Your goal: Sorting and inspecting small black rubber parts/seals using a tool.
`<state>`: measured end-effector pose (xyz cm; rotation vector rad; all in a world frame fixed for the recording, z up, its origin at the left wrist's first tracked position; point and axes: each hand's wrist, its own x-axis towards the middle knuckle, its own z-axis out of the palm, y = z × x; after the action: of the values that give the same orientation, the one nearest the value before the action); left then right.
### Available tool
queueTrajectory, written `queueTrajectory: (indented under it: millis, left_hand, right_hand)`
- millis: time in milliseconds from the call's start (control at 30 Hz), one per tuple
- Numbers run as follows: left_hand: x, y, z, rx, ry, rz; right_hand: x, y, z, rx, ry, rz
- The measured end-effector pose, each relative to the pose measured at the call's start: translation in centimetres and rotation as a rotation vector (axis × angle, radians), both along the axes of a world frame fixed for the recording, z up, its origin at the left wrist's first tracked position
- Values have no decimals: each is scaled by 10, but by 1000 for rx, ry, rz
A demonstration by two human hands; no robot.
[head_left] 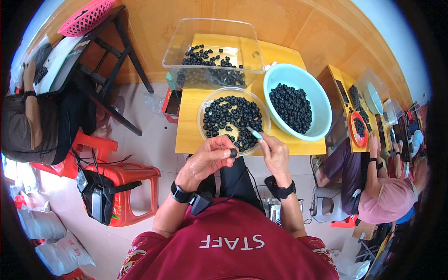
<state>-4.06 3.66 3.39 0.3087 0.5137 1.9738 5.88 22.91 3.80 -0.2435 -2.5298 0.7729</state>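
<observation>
My left hand (207,156) pinches a small round black part (234,152) between thumb and fingers, just off the table's near edge. In my right hand (276,158) is a small tool with a light blue handle (255,133) and a short metal end, pointing up and left; its exact kind is unclear. Beyond both hands a round clear tub (201,119) holds many black ring-shaped parts (228,114). A pale blue basin (322,105), heaped with similar black parts (290,106), stands to its right. Behind is a clear rectangular box (214,28) with more parts in it.
The wooden table (189,114) carries these containers. At left are a red stool (135,186) with a black bag (99,196), a dark-framed table (123,42) and a seated person. Another person in pink (387,200) works at a table (343,84) on the right, beside a red bowl (353,135).
</observation>
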Motion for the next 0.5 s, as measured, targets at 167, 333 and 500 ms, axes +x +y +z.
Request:
queueTrajectory:
  millis: [167,333,500]
  left_hand:
    - [-3,5,-9,-61,-28,54]
    - [-2,10,-12,-117,21,31]
    - [1,4,1,-230,110,-14]
  right_hand:
    - [3,-9,20,-246,37,34]
    - [1,-30,29,-760,-34,171]
    - [-2,-41,38,-840,-118,356]
